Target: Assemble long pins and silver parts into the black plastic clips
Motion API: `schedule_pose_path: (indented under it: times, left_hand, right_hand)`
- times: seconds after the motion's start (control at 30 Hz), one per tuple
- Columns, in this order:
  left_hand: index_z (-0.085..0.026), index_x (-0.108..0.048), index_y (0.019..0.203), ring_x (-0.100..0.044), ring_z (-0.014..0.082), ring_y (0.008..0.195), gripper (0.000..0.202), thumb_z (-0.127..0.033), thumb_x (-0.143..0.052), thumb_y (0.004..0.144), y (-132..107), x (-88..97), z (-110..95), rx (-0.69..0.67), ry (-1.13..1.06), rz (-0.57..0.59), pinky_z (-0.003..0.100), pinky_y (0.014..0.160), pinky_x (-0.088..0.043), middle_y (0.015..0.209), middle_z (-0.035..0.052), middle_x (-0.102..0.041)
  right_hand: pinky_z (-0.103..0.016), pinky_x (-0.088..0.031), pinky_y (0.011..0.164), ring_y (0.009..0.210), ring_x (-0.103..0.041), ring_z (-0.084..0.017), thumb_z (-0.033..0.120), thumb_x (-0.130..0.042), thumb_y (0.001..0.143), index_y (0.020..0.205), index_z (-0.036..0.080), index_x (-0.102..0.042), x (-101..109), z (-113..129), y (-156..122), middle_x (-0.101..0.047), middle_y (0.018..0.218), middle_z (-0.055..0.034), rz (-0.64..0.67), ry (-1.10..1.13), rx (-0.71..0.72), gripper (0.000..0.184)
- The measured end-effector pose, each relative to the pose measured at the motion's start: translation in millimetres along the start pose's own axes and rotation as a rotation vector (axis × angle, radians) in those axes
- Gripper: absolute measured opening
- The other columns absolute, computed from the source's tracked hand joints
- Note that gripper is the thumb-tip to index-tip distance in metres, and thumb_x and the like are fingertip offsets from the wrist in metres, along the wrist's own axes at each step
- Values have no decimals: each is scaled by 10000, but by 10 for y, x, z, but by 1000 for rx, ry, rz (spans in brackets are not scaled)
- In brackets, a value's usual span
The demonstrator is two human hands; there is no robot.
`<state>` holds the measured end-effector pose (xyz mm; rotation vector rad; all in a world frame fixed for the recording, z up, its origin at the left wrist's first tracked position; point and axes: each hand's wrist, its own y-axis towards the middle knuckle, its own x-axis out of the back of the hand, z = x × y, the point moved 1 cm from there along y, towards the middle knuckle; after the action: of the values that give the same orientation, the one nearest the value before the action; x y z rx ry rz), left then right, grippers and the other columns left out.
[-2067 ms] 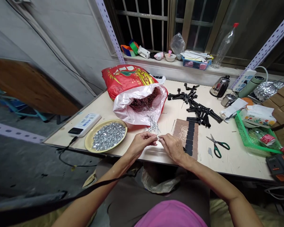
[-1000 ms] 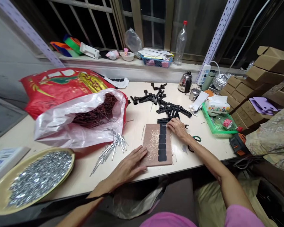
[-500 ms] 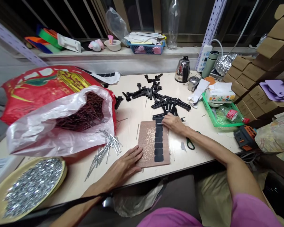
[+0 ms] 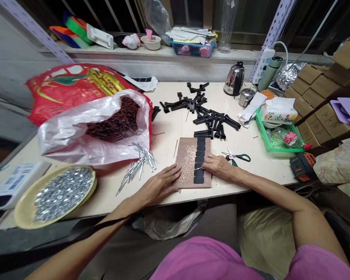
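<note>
A brown board (image 4: 187, 157) with a column of black oval pads (image 4: 200, 159) lies near the table's front edge. My left hand (image 4: 160, 184) lies flat and open on the table, its fingertips touching the board's left edge. My right hand (image 4: 218, 166) rests at the board's right edge, fingers pinched at the black pads, with a thin metal pin tip showing at the fingertips. A loose bunch of silver pins (image 4: 140, 165) lies left of the board. A heap of black plastic pieces (image 4: 205, 114) sits beyond the board.
A white bag of dark red pins (image 4: 105, 128) on a red sack (image 4: 76, 87) fills the left. A yellow plate of silver bits (image 4: 56, 196) sits front left. Green-handled scissors (image 4: 236, 156), a green basket (image 4: 275, 134), kettle (image 4: 234, 79) and cardboard boxes (image 4: 315, 89) stand right.
My hands parted from working together near the pins. The left went flat beside the board; the right reached to the black pieces, then came back to the board's near right edge.
</note>
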<state>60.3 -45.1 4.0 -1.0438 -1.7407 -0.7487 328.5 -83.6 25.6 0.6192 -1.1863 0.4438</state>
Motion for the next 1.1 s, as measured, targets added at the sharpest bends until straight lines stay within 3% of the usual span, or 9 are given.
schedule_pose_path:
  times: [0.13, 0.27, 0.37, 0.53, 0.63, 0.73, 0.83, 0.93, 1.1]
  left_hand:
    - [-158, -501, 1321, -344, 241, 1373, 458, -362, -478, 911, 1, -28, 1, 3, 7, -8, 406, 1098, -375, 1430, 115, -470]
    - [-154, -498, 1321, -353, 240, 1368, 466, -355, -501, 900, 12, -60, 17, -12, -4, -22, 408, 1107, -358, 1424, 128, -475]
    - [-170, -488, 1331, -344, 240, 1371, 470, -334, -513, 891, 18, -65, 2, 1, -22, -44, 414, 1107, -355, 1431, 118, -466]
    - [-154, -485, 1332, -337, 239, 1374, 469, -292, -506, 884, 3, -45, -57, 16, -8, -54, 407, 1104, -356, 1441, 126, -448]
    - [-151, -497, 1323, -368, 242, 1359, 464, -290, -510, 880, 8, -21, -66, 6, 3, -57, 397, 1096, -365, 1426, 126, -469]
    - [-167, -570, 1250, -451, 242, 1306, 400, -310, -515, 880, 59, 39, -43, -29, -26, -53, 392, 1072, -391, 1355, 121, -552]
    - [-201, -629, 1170, -547, 218, 1217, 341, -340, -470, 901, 177, 160, 14, -26, -82, -94, 373, 1041, -420, 1259, 89, -636]
    - [-190, -654, 1136, -608, 221, 1130, 381, -383, -413, 911, 364, 311, 106, 49, -150, -209, 364, 977, -472, 1213, 96, -663]
    - [-196, -726, 970, -682, 254, 943, 374, -421, -454, 845, 775, 469, 236, 231, -331, -362, 368, 862, -518, 1013, 85, -741]
  right_hand:
    - [-235, -405, 628, 744, -508, -134, 220, -523, 898, 786, 141, -614, 21, 607, -136, -592, 780, -43, 35, 537, -280, 165]
    - [-184, -392, 482, 491, -463, -74, 270, -574, 858, 759, 148, -581, -352, 1178, -353, -481, 563, 53, 459, 1369, -946, 157]
    - [-213, -484, 554, 540, -562, -96, 300, -589, 849, 752, 136, -564, -732, 1248, -322, -551, 620, 12, 509, 1708, -1345, 192]
    - [-286, -530, 798, 880, -666, -162, 300, -634, 812, 914, 165, -571, -1032, 1184, -241, -633, 912, -51, 103, 1872, -1450, 179]
    - [-319, -534, 785, 833, -679, -196, 398, -687, 753, 854, 124, -593, -865, 1315, -344, -641, 835, -88, 344, 1889, -1301, 306]
    - [-351, -536, 720, 734, -671, -192, 470, -697, 727, 943, 118, -616, -415, 1253, -271, -651, 792, -70, 551, 1763, -894, 421]
    - [-314, -511, 710, 697, -626, -152, 454, -519, 880, 895, 139, -617, 124, 733, 88, -630, 745, -37, 80, 1074, -689, 331]
    - [-336, -486, 774, 872, -610, -192, 298, -418, 946, 959, 156, -599, 462, 40, 503, -630, 936, -92, -267, 301, -684, 230]
    - [-335, -482, 738, 892, -619, -233, 191, -546, 856, 1002, 148, -570, 396, -687, 840, -621, 1023, -141, -177, -38, -914, 154]
